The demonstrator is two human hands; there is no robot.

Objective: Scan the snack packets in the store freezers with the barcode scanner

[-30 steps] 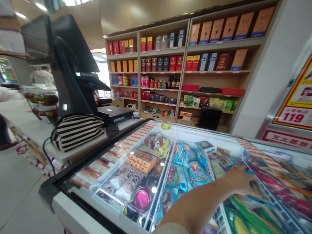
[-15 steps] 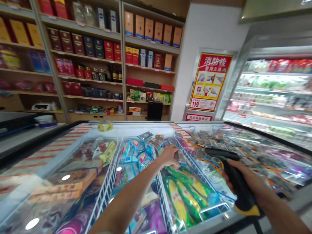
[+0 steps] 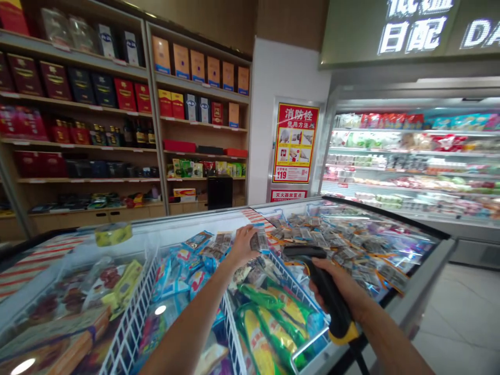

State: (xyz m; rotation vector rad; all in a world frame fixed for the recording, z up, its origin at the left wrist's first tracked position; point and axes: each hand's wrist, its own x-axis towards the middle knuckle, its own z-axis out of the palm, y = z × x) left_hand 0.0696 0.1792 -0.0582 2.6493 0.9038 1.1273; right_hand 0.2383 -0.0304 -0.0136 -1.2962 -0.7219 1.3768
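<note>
My left hand (image 3: 242, 247) is closed on a small clear packet (image 3: 260, 240) with brownish-grey contents and a blue edge, held up above the freezer baskets. My right hand (image 3: 347, 287) grips a black and yellow barcode scanner (image 3: 327, 291) by its handle. The scanner's head points left, toward the packet, with a gap between them. Beneath my hands, green and yellow bags of corn (image 3: 269, 323) lie in a white wire basket (image 3: 230, 328). Blue snack packs (image 3: 175, 276) lie in the compartment to the left of it.
Many small packets (image 3: 312, 234) are spread over the freezer's right part. A roll of yellow tape (image 3: 113, 234) rests at the back left edge. Boxed goods fill the shelves (image 3: 195, 83) behind. A lit chiller (image 3: 414, 166) stands at the right, beyond a tiled floor (image 3: 457, 312).
The view has swung right. My left hand, earlier reaching over the basket with fingers apart, now holds a packet raised up. The scanner in my right hand has come closer to my left hand.
</note>
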